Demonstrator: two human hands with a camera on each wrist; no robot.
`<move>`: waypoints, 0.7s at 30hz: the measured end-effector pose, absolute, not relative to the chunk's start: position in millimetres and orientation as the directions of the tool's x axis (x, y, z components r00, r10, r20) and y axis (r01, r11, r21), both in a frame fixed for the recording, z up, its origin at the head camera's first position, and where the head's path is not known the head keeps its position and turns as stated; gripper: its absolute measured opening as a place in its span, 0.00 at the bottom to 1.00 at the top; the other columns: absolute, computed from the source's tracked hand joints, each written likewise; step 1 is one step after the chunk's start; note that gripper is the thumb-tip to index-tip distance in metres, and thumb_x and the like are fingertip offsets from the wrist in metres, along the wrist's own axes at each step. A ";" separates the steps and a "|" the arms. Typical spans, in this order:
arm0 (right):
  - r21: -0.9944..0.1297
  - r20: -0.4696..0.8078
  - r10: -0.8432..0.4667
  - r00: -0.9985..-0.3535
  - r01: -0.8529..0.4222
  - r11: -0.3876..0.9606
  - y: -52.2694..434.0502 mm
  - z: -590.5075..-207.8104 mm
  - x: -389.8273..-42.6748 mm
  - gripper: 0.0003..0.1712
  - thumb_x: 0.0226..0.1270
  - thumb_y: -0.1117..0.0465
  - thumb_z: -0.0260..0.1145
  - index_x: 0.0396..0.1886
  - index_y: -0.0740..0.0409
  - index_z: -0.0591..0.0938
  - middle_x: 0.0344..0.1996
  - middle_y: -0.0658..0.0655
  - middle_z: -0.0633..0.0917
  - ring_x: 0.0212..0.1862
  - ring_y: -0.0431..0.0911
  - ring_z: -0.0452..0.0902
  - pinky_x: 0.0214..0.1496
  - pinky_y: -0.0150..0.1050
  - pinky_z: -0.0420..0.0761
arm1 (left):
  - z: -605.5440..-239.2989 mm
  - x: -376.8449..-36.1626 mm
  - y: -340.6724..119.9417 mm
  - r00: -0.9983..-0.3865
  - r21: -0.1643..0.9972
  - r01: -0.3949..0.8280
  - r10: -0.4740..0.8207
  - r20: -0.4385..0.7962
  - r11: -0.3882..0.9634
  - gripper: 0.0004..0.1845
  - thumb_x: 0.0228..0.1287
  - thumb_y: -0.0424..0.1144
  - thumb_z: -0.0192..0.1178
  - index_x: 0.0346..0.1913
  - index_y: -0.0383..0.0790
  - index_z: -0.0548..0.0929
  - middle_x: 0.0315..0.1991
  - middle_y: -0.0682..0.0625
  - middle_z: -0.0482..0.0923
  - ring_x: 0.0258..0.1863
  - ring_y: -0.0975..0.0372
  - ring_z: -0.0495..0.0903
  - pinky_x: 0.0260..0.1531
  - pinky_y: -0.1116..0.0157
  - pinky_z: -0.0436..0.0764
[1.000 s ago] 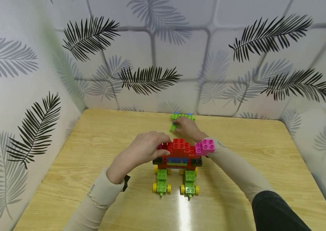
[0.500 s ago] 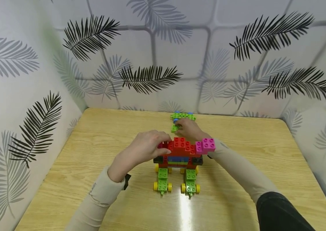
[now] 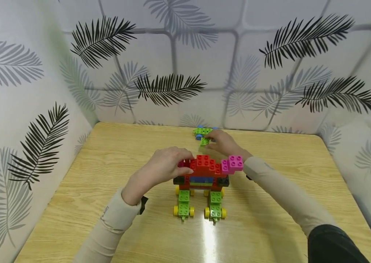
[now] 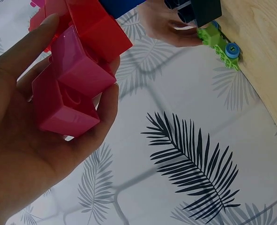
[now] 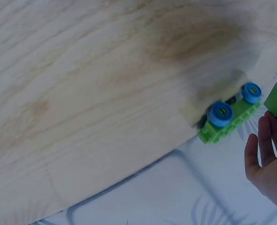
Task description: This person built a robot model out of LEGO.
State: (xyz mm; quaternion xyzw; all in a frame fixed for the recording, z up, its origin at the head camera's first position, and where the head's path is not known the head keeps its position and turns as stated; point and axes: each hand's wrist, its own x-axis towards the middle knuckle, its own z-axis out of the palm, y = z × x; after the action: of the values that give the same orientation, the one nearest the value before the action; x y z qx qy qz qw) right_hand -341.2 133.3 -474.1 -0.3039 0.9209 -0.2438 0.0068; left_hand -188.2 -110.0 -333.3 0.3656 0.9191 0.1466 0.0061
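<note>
A toy brick build (image 3: 205,168) stands mid-table, red on top with pink bricks at its right end and green wheeled bases below. My left hand (image 3: 167,164) grips its left end; in the left wrist view the fingers curl round pink bricks (image 4: 84,68). Behind the build, my right hand (image 3: 226,142) pinches a small green brick (image 3: 204,141), which shows partly at the edge of the right wrist view. Close beyond that hand is a green wheeled base (image 3: 202,130) with blue wheels (image 5: 220,114), partly covered by the fingers.
The wooden table (image 3: 113,157) meets a leaf-patterned backdrop (image 3: 185,62) at its back edge and on both sides. The green wheeled base sits close to that back edge. Yellow wheels (image 3: 223,213) stick out at the build's front.
My right hand has shifted to the right, bringing the small green brick with it. The green wheeled base stays at the back, and my left hand keeps its grip on the build.
</note>
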 end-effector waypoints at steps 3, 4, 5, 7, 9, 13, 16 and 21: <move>-0.461 0.175 -0.559 -0.811 -0.569 0.681 142.2 -459.5 -335.7 0.21 0.60 0.59 0.72 0.52 0.62 0.81 0.45 0.59 0.83 0.48 0.56 0.78 0.50 0.47 0.77 | -333.8 -188.5 -109.9 -0.739 0.289 0.661 0.669 0.086 0.693 0.17 0.61 0.48 0.66 0.49 0.43 0.84 0.41 0.53 0.83 0.35 0.61 0.81 0.28 0.63 0.79; -0.469 0.185 -0.551 -0.814 -0.566 0.678 145.1 -454.1 -333.7 0.21 0.60 0.59 0.72 0.52 0.62 0.81 0.45 0.59 0.83 0.48 0.56 0.78 0.50 0.48 0.77 | -334.0 -188.5 -109.7 -0.741 0.291 0.659 0.666 0.087 0.694 0.17 0.61 0.48 0.66 0.49 0.43 0.84 0.41 0.53 0.83 0.35 0.61 0.80 0.27 0.64 0.79; -0.481 0.192 -0.541 -0.819 -0.559 0.675 148.1 -448.5 -331.3 0.21 0.60 0.59 0.71 0.52 0.62 0.81 0.45 0.59 0.82 0.48 0.56 0.78 0.51 0.49 0.76 | -334.0 -188.3 -109.3 -0.744 0.294 0.654 0.663 0.085 0.697 0.17 0.61 0.48 0.66 0.49 0.43 0.84 0.41 0.53 0.82 0.35 0.61 0.80 0.27 0.64 0.79; -0.495 0.205 -0.524 -0.827 -0.550 0.673 153.5 -436.4 -326.3 0.22 0.60 0.58 0.71 0.53 0.62 0.81 0.46 0.59 0.82 0.49 0.55 0.77 0.51 0.50 0.76 | -333.7 -187.9 -108.6 -0.747 0.299 0.650 0.659 0.084 0.699 0.17 0.61 0.47 0.67 0.49 0.43 0.84 0.41 0.53 0.82 0.35 0.61 0.80 0.27 0.64 0.78; -0.509 0.228 -0.511 -0.829 -0.549 0.663 158.2 -423.9 -320.8 0.23 0.60 0.58 0.71 0.53 0.62 0.81 0.47 0.60 0.81 0.48 0.55 0.76 0.52 0.51 0.75 | -333.2 -187.6 -108.0 -0.749 0.300 0.649 0.657 0.087 0.699 0.17 0.61 0.48 0.67 0.49 0.43 0.84 0.41 0.53 0.82 0.35 0.61 0.80 0.26 0.64 0.78; -0.516 0.288 -0.511 -0.810 -0.581 0.630 165.1 -401.8 -309.1 0.22 0.60 0.58 0.71 0.53 0.62 0.81 0.46 0.60 0.82 0.47 0.54 0.77 0.52 0.52 0.76 | -333.1 -186.7 -106.9 -0.753 0.301 0.645 0.652 0.089 0.703 0.17 0.61 0.48 0.66 0.50 0.44 0.83 0.41 0.54 0.82 0.35 0.61 0.80 0.26 0.64 0.77; -0.504 0.330 -0.522 -0.786 -0.615 0.606 167.0 -389.2 -302.2 0.22 0.60 0.58 0.72 0.52 0.62 0.82 0.44 0.59 0.82 0.46 0.54 0.77 0.51 0.52 0.76 | -332.6 -185.8 -106.8 -0.761 0.299 0.636 0.643 0.086 0.712 0.17 0.61 0.48 0.66 0.49 0.44 0.83 0.42 0.53 0.82 0.36 0.60 0.80 0.27 0.64 0.78; -0.469 0.384 -0.540 -0.749 -0.662 0.584 167.1 -375.3 -292.1 0.21 0.58 0.59 0.73 0.51 0.61 0.82 0.43 0.58 0.82 0.45 0.51 0.78 0.49 0.52 0.77 | -331.2 -184.5 -107.0 -0.777 0.289 0.617 0.624 0.078 0.732 0.18 0.60 0.47 0.67 0.50 0.44 0.84 0.43 0.53 0.84 0.36 0.61 0.80 0.26 0.64 0.78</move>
State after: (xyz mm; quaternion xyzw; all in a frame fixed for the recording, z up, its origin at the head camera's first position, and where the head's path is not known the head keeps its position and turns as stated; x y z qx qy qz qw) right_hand -292.1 167.1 -375.3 -0.3400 0.8843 -0.3039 -0.1002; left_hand -184.5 -107.0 -331.2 0.3335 0.9305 0.1511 0.0123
